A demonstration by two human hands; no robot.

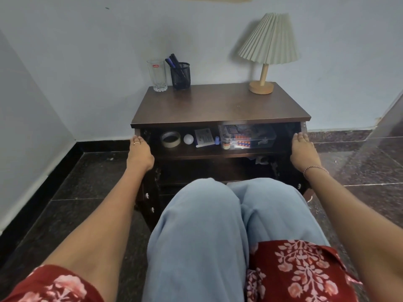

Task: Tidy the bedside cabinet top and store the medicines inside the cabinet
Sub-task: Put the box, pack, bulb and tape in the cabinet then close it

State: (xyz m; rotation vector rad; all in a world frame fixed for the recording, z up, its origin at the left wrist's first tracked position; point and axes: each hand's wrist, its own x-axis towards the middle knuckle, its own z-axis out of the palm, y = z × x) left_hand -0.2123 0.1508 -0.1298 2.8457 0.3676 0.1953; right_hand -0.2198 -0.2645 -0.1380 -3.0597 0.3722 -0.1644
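My left hand [139, 150] and right hand [303, 150] rest flat-fingered, gripping nothing, on the cabinet doors [149, 188] at nine and three o'clock; I'd swing both shut together, slowly.

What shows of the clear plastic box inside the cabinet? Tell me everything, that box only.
The clear plastic box is long, shallow and see-through, lying flat on the upper shelf, right of middle, just under the cabinet top. Through its walls show orange blister strips and other packs, too blurred to name. A small bottle stands at its left end; inside or in front, I cannot tell. Neither the left hand nor the right hand touches it; both rest on the open doors.
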